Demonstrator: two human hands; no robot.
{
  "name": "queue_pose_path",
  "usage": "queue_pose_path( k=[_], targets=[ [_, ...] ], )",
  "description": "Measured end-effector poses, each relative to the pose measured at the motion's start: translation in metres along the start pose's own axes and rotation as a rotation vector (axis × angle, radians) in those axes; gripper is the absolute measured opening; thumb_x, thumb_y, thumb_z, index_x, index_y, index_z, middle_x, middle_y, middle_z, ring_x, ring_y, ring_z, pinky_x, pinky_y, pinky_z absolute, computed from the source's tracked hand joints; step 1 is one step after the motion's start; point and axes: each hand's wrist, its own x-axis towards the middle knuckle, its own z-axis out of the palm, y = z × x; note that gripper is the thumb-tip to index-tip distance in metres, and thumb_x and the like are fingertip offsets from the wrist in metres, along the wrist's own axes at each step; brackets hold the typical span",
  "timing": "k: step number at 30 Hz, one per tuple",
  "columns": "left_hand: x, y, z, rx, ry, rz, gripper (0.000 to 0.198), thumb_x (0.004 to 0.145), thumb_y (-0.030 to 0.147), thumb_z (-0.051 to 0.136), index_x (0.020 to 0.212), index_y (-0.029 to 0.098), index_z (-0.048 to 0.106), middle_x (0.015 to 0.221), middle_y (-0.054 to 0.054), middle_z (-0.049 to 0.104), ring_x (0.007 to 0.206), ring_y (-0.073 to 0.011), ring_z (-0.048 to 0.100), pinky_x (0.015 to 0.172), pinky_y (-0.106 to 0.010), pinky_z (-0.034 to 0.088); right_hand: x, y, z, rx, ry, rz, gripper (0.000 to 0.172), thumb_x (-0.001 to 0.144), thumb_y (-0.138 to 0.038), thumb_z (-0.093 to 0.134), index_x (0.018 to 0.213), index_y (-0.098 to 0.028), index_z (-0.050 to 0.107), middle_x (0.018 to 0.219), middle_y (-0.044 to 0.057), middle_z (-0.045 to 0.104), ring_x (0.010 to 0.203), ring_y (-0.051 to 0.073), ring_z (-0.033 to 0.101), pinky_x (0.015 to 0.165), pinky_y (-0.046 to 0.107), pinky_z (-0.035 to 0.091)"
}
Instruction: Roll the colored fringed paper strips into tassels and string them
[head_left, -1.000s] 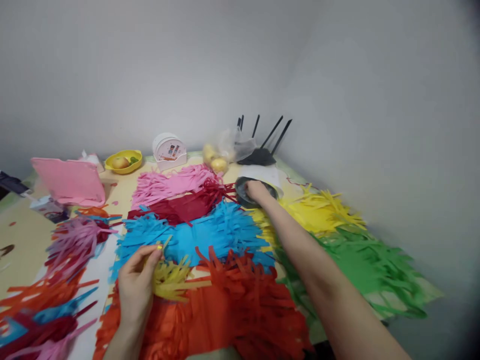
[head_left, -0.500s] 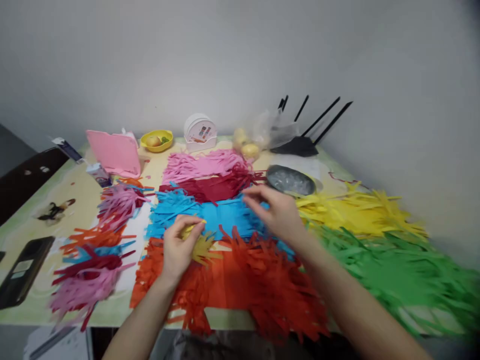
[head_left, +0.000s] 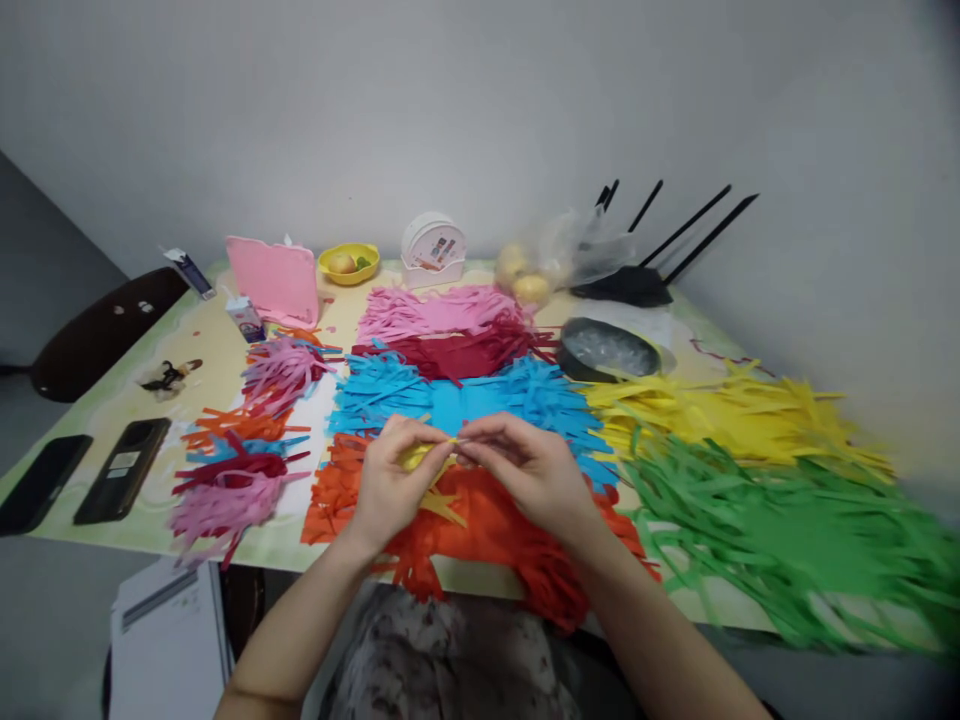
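Note:
A small yellow fringed paper piece (head_left: 448,507) is pinched in my left hand (head_left: 397,480), its strips hanging below the fingers. My right hand (head_left: 529,475) meets it fingertip to fingertip, closed in a pinch on the paper's narrow yellow end. Both hands are above the orange fringed paper (head_left: 480,510). Just beyond them lies blue fringed paper (head_left: 448,400), then dark red (head_left: 439,357) and pink fringed paper (head_left: 446,312). To the left, several small bundles of mixed-colour fringe (head_left: 232,500) rest on white paper.
Yellow (head_left: 720,415) and green fringed paper (head_left: 802,530) cover the right side. Behind are a grey oval dish (head_left: 607,350), bagged yellow fruit (head_left: 531,290), a black router (head_left: 630,287), a yellow bowl (head_left: 349,277) and a pink tablet case (head_left: 277,280). Two phones (head_left: 124,470) lie left.
My right hand has moved left and down to meet my left hand at the yellow paper. The camera view has shifted, bringing a second phone and more of the chair into sight.

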Motion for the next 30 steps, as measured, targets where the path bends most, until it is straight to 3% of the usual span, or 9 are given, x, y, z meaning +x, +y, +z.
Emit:
queue_pose_path(
  k=[6, 12, 16, 23, 30],
  targets=[
    [-0.013, 0.003, 0.000, 0.171, 0.017, 0.114, 0.010, 0.088, 0.024, 0.065, 0.082, 0.020, 0.072, 0.076, -0.003, 0.071, 0.080, -0.0184, 0.063, 0.079, -0.032, 0.046, -0.009, 0.000, 0.010, 0.016, 0.030, 0.059, 0.019, 0.089, -0.037, 0.062, 0.083, -0.019, 0.065, 0.065, 0.001, 0.069, 0.059, 0.015, 0.067, 0.056, 0.024, 0.055],
    [-0.018, 0.002, 0.002, -0.075, 0.018, -0.087, 0.006, 0.085, 0.024, 0.068, 0.082, 0.018, 0.070, 0.076, -0.001, 0.072, 0.066, -0.0123, 0.065, 0.063, -0.022, 0.049, -0.011, 0.002, 0.018, 0.129, 0.015, 0.139, 0.026, 0.085, -0.044, 0.064, 0.086, -0.019, 0.063, 0.057, -0.003, 0.058, 0.048, 0.010, 0.053, 0.046, 0.021, 0.043],
    [-0.020, 0.005, 0.001, -0.089, 0.004, -0.092, 0.005, 0.082, 0.021, 0.070, 0.079, 0.017, 0.071, 0.073, 0.000, 0.072, 0.066, -0.0113, 0.065, 0.064, -0.020, 0.050, -0.013, 0.003, 0.020, 0.135, 0.008, 0.115, 0.025, 0.088, -0.044, 0.060, 0.083, -0.019, 0.060, 0.054, -0.006, 0.048, 0.044, 0.008, 0.041, 0.043, 0.020, 0.033],
    [-0.019, 0.007, -0.004, -0.080, -0.063, -0.119, 0.007, 0.084, 0.022, 0.067, 0.084, 0.017, 0.072, 0.079, -0.002, 0.074, 0.071, -0.0132, 0.067, 0.067, -0.022, 0.051, -0.018, 0.005, 0.012, -0.207, 0.008, -0.038, 0.015, 0.092, -0.030, 0.056, 0.086, -0.019, 0.064, 0.056, -0.005, 0.055, 0.047, 0.009, 0.046, 0.047, 0.022, 0.033],
    [-0.025, 0.005, 0.011, -0.160, 0.021, -0.200, 0.012, 0.085, 0.029, 0.066, 0.082, 0.018, 0.065, 0.078, -0.003, 0.070, 0.069, -0.0141, 0.067, 0.067, -0.024, 0.052, -0.018, 0.005, 0.016, -0.308, 0.059, -0.061, 0.023, 0.093, -0.033, 0.053, 0.076, -0.020, 0.062, 0.055, -0.003, 0.058, 0.046, 0.010, 0.049, 0.047, 0.022, 0.037]
  ],
)
